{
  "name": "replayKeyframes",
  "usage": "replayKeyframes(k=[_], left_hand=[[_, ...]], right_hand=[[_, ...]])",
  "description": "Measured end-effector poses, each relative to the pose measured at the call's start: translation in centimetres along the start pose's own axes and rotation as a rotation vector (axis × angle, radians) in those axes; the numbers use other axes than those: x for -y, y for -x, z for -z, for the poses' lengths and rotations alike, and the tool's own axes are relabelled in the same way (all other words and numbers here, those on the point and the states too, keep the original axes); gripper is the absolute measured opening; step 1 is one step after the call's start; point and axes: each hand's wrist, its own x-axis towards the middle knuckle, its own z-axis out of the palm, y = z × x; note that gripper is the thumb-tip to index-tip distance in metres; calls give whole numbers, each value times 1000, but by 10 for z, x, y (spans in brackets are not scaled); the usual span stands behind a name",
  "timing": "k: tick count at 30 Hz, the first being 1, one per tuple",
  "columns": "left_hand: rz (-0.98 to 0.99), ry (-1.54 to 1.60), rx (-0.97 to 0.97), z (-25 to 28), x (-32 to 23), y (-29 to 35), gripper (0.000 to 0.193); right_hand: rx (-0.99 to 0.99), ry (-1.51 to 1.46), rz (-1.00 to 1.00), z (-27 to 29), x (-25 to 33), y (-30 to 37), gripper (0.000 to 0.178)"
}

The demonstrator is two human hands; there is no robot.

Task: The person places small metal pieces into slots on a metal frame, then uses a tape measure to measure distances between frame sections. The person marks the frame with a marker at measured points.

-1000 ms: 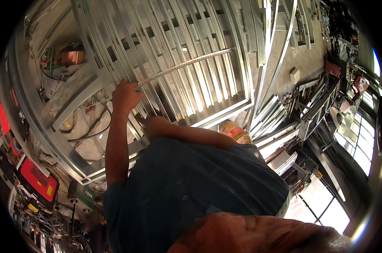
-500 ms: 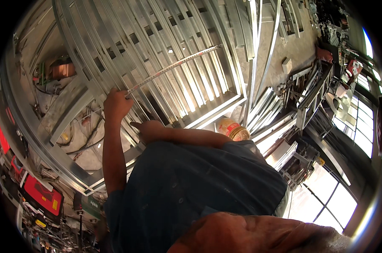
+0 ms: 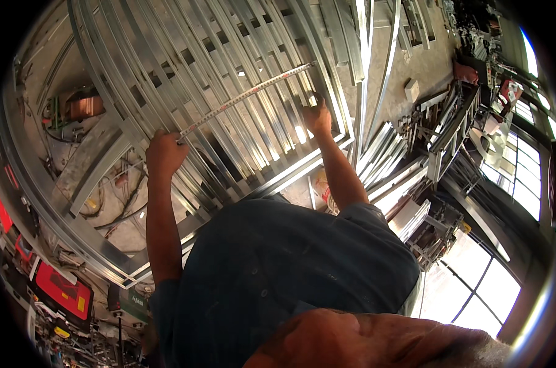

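Silvery metal, the slatted frame (image 3: 305, 164) in the head view carries a tape measure (image 3: 247, 93) stretching nearly to its right edge. The left hand (image 3: 166, 153), arm straight, is closed on the tape measure's left end; the right hand (image 3: 318, 118) curls near the frame's lower right corner (whether it grips metal, I cannot tell). Concrete floor (image 3: 428, 70) and bright windows (image 3: 486, 291) lie beyond.

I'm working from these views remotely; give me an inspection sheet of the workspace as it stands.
Surface: slatted metal frame, with gaps between slats.
Work things: tape measure, stretched across the slats.
Clutter: copper-coloured block at left; pale block and metal strips at right.
Hands: left hand grips the tape's near end; right hand near its far end, contact unclear.
Cables: dark cable, left.
Surroundings: bright window, right; red-topped machine, lower left.
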Motion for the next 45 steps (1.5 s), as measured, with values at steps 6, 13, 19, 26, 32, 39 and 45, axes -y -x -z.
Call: replayKeyframes(k=[6, 13, 19, 26, 32, 39, 45], left_hand=[[-14, 18, -37, -6, 6, 1, 33], [-20, 20, -69, -9, 7, 2, 30], [-25, 15, -78, -8, 6, 2, 29], [-8, 36, -57, -7, 6, 2, 30], [12, 28, -31, -4, 4, 2, 32], [20, 21, -34, -2, 3, 3, 31], [25, 9, -32, -3, 3, 3, 31]], right_hand=[[188, -23, 133, 2, 51, 45, 59], [379, -24, 141, -24, 65, 75, 53], [385, 48, 190, -26, 79, 93, 53], [538, 60, 382, -52, 91, 125, 57], [495, 35, 414, -57, 86, 126, 56], [493, 49, 409, -60, 86, 127, 57], [448, 1, 456, -62, 83, 127, 54]])
